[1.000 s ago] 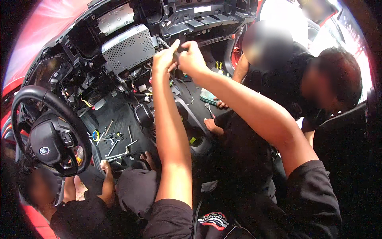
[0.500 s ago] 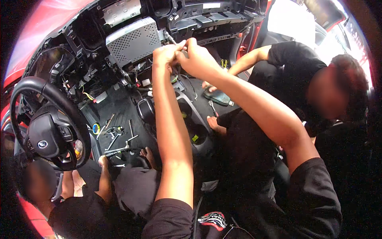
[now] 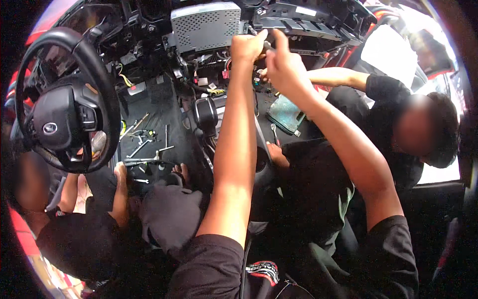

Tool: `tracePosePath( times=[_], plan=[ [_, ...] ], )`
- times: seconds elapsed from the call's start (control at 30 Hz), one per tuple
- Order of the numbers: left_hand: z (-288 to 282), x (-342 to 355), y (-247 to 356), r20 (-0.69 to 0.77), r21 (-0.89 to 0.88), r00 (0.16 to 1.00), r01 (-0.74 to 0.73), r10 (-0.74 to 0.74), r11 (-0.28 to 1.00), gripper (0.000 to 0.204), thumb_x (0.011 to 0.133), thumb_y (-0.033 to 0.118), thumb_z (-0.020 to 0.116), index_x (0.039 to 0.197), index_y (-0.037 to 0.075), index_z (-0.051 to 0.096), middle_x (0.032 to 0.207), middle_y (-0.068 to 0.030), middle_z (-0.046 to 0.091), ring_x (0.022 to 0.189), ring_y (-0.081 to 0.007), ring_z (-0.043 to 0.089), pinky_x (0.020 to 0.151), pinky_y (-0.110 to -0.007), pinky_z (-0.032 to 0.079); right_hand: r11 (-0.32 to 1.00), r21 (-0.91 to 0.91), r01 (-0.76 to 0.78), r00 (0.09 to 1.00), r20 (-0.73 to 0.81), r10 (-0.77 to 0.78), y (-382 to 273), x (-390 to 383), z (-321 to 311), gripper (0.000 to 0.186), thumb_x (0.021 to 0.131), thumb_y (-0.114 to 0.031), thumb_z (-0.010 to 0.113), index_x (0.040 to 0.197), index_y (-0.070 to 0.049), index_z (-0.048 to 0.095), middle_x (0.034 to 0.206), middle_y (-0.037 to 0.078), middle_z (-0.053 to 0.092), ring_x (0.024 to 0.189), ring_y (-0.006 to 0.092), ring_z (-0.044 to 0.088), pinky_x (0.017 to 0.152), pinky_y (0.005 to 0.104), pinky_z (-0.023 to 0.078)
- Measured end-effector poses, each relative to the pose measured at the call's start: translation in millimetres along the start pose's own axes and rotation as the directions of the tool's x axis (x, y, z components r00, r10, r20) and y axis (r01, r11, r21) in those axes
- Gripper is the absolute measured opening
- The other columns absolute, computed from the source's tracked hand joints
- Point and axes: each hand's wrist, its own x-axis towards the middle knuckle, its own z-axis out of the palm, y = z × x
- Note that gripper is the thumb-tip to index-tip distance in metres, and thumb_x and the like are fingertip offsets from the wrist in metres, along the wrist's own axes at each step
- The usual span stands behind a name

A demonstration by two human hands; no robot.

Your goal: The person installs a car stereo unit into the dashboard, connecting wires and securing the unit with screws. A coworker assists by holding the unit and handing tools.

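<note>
Both my arms stretch forward to the bare dashboard. My left hand (image 3: 247, 48) is closed around a slim tool beside the perforated silver metal box (image 3: 206, 30); its exact kind cannot be made out. The tool's dark end (image 3: 268, 46) sticks out of the left hand toward my right hand (image 3: 288, 65). On that right hand the index finger is stretched up and the thumb stands apart, with the tool's end near the gap between them. The tool's far end is mostly hidden near a bracket at the box's right edge.
A steering wheel (image 3: 64, 99) stands at left. Wrenches and loose tools (image 3: 144, 148) lie on the left floor. A co-worker (image 3: 393, 114) crouches at right, arm reaching under the dashboard, near a teal pouch (image 3: 285, 115) and a ratchet (image 3: 275, 133). Another person (image 3: 74, 239) sits lower left.
The view has shifted, so the dashboard sits higher and farther right. My right hand has drawn apart from the left, its index finger now raised. The right co-worker's hand has moved toward the dashboard.
</note>
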Motion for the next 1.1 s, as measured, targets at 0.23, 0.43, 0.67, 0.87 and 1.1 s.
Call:
tracePosePath(
  times=[0.23, 0.43, 0.67, 0.87, 1.1],
  plan=[
    [-3, -2, -42, 0.519, -0.828, 0.787, 0.368, 0.333, 0.423, 0.037, 0.100, 0.024, 0.048, 0.129, 0.001, 0.050, 0.130, -0.0151, 0.058, 0.104, -0.0233, 0.062, 0.093, -0.042, 0.049, -0.258, 0.828, -0.497, 0.803, 0.552, 0.224, 26, 29, 2, 0.021, 0.098, -0.016, 0.039, 0.101, 0.000, 0.053, 0.087, 0.011, 0.061, 0.062, 0.0147, 0.058, 0.056, 0.0223, 0.050],
    [-13, -4, -40, 0.550, -0.750, 0.835, 0.487, 0.013, 0.448, 0.027, 0.094, 0.023, 0.060, 0.118, 0.010, 0.061, 0.107, -0.0050, 0.067, 0.101, -0.0200, 0.062, 0.092, -0.042, 0.048, 0.833, 0.407, -0.375, 0.927, 0.194, 0.322, 22, 21, 9, 0.038, 0.099, -0.028, 0.039, 0.099, 0.003, 0.060, 0.071, 0.014, 0.064, 0.061, 0.0204, 0.065, 0.056, 0.0337, 0.053],
    [-16, -11, -4, 0.195, -0.329, 0.959, 0.264, -0.208, 0.907, 0.025, 0.076, 0.026, 0.080, 0.072, 0.006, 0.066, 0.063, -0.0033, 0.061, 0.041, -0.0106, 0.047, 0.033, -0.027, 0.032, 0.948, -0.057, 0.314, 0.946, -0.062, -0.317, 8, -1, -4, 0.045, 0.082, -0.025, 0.068, 0.108, -0.001, 0.042, 0.071, 0.021, 0.064, 0.070, 0.0430, 0.065, 0.063, 0.0493, 0.052],
    [-9, -10, 7, 0.027, -0.105, 0.988, 0.156, -0.154, 0.982, 0.030, 0.074, 0.029, 0.081, 0.068, 0.005, 0.065, 0.058, -0.0034, 0.058, 0.041, -0.0109, 0.046, 0.037, -0.030, 0.038, 0.965, -0.186, 0.185, 0.979, -0.052, -0.198, 11, 1, 13, 0.032, 0.088, -0.025, 0.058, 0.099, 0.000, 0.041, 0.072, 0.023, 0.064, 0.065, 0.0419, 0.065, 0.057, 0.0516, 0.053],
    [-21, 7, -14, 0.435, -0.492, 0.882, 0.402, -0.182, 0.772, 0.055, 0.083, 0.051, 0.068, 0.113, 0.007, 0.053, 0.104, -0.0079, 0.057, 0.093, -0.0213, 0.053, 0.084, -0.038, 0.045, 0.839, -0.523, 0.152, 0.969, -0.087, -0.230, 5, -1, 6, 0.035, 0.090, -0.037, 0.056, 0.092, -0.003, 0.052, 0.063, 0.021, 0.063, 0.059, 0.0402, 0.065, 0.055, 0.0495, 0.053]
  ],
)
